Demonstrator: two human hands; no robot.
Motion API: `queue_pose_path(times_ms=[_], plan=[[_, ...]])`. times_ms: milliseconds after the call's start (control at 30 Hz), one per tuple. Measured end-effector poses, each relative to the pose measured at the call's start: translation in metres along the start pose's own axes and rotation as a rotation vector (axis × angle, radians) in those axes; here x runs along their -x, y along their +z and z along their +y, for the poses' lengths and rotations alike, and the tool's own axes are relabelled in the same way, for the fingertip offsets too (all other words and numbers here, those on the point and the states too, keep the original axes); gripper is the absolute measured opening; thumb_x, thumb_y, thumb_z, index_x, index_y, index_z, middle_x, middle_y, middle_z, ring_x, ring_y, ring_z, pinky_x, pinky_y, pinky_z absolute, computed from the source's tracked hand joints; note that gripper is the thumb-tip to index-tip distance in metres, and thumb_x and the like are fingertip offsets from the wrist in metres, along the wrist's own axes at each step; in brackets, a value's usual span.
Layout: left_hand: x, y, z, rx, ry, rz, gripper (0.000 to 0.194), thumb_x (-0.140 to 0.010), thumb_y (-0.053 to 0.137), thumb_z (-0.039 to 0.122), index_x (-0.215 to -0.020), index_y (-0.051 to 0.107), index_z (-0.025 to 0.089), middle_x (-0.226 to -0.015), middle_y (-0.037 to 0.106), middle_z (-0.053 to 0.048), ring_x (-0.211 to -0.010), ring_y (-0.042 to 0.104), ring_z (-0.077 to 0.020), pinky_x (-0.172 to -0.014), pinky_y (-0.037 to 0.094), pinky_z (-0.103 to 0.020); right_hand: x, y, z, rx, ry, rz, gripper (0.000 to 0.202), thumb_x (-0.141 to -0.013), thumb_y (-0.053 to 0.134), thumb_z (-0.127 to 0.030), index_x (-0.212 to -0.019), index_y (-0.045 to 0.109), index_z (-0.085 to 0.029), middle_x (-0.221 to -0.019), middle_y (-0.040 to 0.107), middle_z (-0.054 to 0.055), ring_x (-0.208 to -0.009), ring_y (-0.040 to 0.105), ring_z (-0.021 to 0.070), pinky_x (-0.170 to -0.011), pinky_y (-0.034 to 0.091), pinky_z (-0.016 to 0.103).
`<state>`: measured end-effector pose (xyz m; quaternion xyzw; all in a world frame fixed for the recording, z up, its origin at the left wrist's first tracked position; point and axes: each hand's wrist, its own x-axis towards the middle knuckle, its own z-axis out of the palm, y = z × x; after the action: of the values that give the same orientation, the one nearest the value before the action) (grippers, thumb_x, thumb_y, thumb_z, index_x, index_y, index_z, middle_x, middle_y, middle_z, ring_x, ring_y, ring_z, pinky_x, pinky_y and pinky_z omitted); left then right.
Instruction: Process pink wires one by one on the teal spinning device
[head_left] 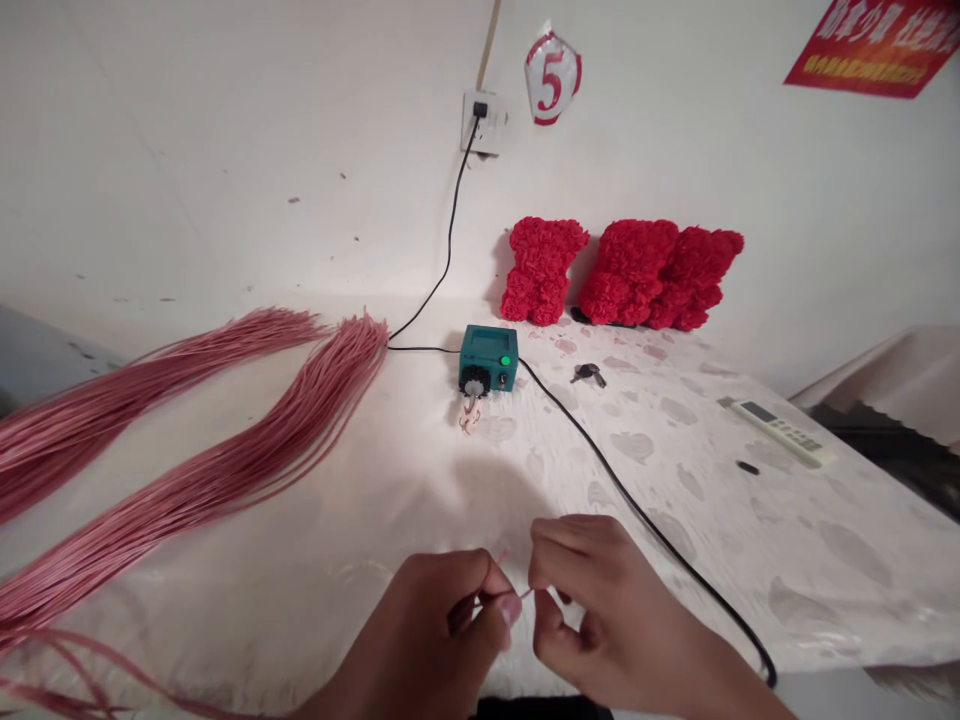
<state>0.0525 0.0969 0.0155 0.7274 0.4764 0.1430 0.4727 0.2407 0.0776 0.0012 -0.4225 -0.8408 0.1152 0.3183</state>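
Near the front edge of the table, my left hand (454,625) pinches a thin pinkish strand (526,594) between thumb and forefinger. Just to its right, my right hand (592,600) has its fingers closed on the same strand, with a small gap between the two hands. Beyond them stands a small green machine (489,358) with a black toothed wheel (474,382) at its front; short pale wire ends (470,415) stick out below the wheel. Two long bundles of pink strands (247,450) lie on the left part of the table.
Red bear-shaped figures (544,270) stand against the wall. Keys (590,375), a white remote control (784,432) and a small black object (748,467) lie on the right. A black cable (637,500) curves from the machine to the front edge; another runs to the wall socket (481,123).
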Motion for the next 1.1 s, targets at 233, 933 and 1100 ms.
queue_pose_path(times_ms=[233, 933, 1100], plan=[[-0.013, -0.015, 0.013, -0.044, -0.001, -0.094, 0.022, -0.084, 0.052, 0.031, -0.074, 0.066, 0.018, -0.067, 0.062, 0.003, -0.063, 0.050, -0.0130, -0.059, 0.034, -0.024, -0.002, 0.005, 0.003, -0.025, 0.011, 0.019, 0.023, -0.067, 0.047, -0.006, -0.074, 0.031, -0.022, -0.063, 0.034, -0.008, -0.054, 0.034, 0.0082, -0.053, 0.024, 0.023], [-0.064, -0.035, 0.007, 0.026, 0.145, -0.142, 0.019, -0.085, 0.045, 0.021, -0.072, 0.058, 0.016, -0.057, 0.051, 0.005, -0.053, 0.043, -0.0106, -0.051, 0.032, -0.022, -0.035, -0.001, 0.045, 0.095, -0.049, 0.006, 0.015, -0.065, 0.045, -0.009, -0.069, 0.038, -0.022, -0.062, 0.034, -0.007, -0.050, 0.032, 0.0094, -0.052, 0.022, 0.025], [-0.091, -0.041, -0.009, 0.054, 0.157, -0.144, 0.015, -0.084, 0.047, 0.023, -0.073, 0.055, 0.017, -0.058, 0.050, 0.005, -0.054, 0.041, -0.0104, -0.052, 0.032, -0.022, -0.053, 0.009, 0.071, 0.063, -0.073, -0.018, 0.014, -0.065, 0.046, -0.010, -0.069, 0.040, -0.021, -0.062, 0.035, -0.007, -0.051, 0.033, 0.0088, -0.051, 0.023, 0.023]])
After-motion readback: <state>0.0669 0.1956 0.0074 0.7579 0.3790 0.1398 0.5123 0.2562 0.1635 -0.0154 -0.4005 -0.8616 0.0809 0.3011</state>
